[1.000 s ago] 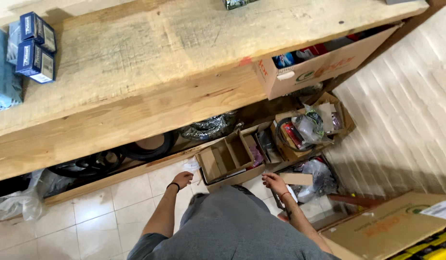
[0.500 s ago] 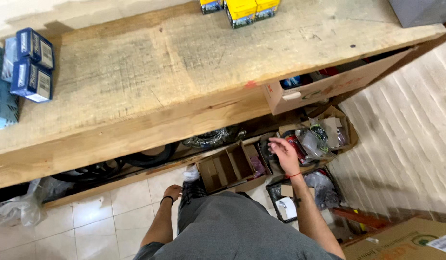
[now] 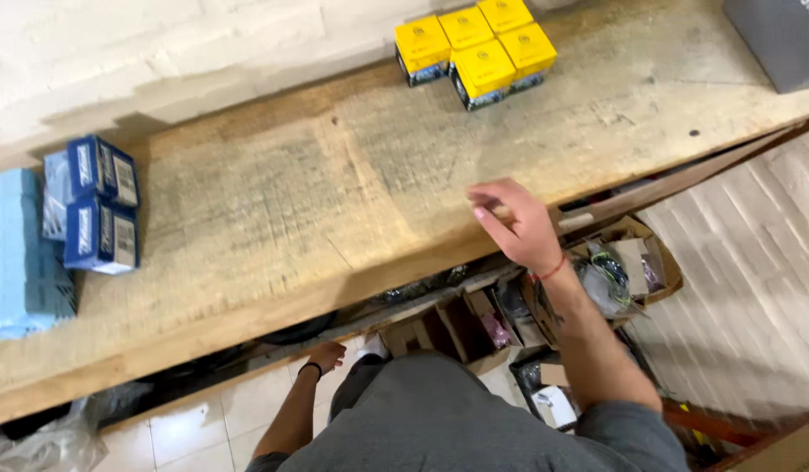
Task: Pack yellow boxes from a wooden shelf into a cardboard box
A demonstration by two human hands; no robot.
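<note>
- Plastic bag [image 3: 37,446], clear and crumpled, lies on the tiled floor [image 3: 186,428] at the lower left corner of the frame.
- Pale blue packs [image 3: 15,253] are at the left edge, on the wooden workbench [image 3: 273,201]; just beside them, to the right, stand dark blue boxes [image 3: 103,205] in a small stack.
- Workbench fills the middle of the frame, from the left edge to the upper right; its top is rough, light wood.
- Left hand [image 3: 326,356] hangs low at the lower centre, below the front edge of the bench and above the floor tiles. It has a dark band on the wrist. The fingers are curled inward, and I cannot tell if they hold something.
- Open cardboard box with dividers [image 3: 448,330] sits under the bench, right of the left hand, near the person's knee in grey cloth.
- Yellow boxes [image 3: 476,44], five of them close together, stand at the upper centre on the bench top, well apart from both hands.
- Right hand [image 3: 516,225] is right of centre, over the front edge of the bench. It has a red cord on the wrist. The fingers are spread loosely and bent a little, and they grip nothing.
- Second cardboard box [image 3: 636,262], full of small parts and wires, is under the bench, just right of the right wrist.
- Grey case [image 3: 780,39] is at the upper right corner, on the bench.
</note>
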